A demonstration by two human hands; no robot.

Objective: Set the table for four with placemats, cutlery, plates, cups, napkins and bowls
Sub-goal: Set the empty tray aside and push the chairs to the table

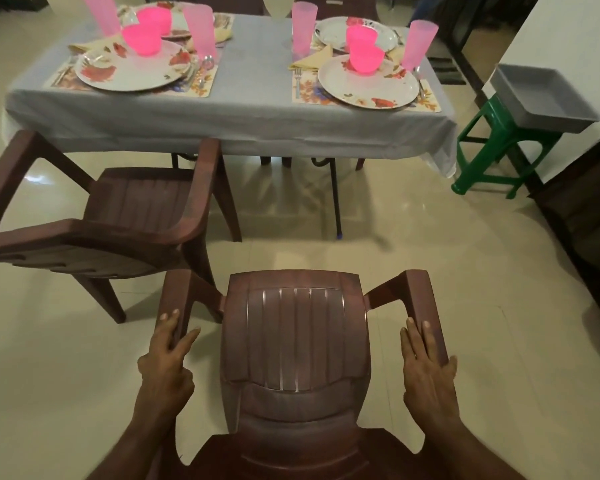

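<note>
A brown plastic chair (297,344) stands right below me, facing the table. My left hand (168,362) grips its left armrest, fingers on top and thumb on the inner side. My right hand (428,368) grips the right armrest the same way. The table (243,109) with a grey cloth is set: floral placemats (430,102), flowered plates (371,86), pink bowls (366,60), pink cups (418,45), folded yellow napkins (310,58) and cutlery (298,77) at each place.
A second brown chair (118,209) stands at the left, pushed near the table's front edge. A green stool (492,150) at the right carries a grey tray (542,98). A white wall corner and dark furniture lie to the right.
</note>
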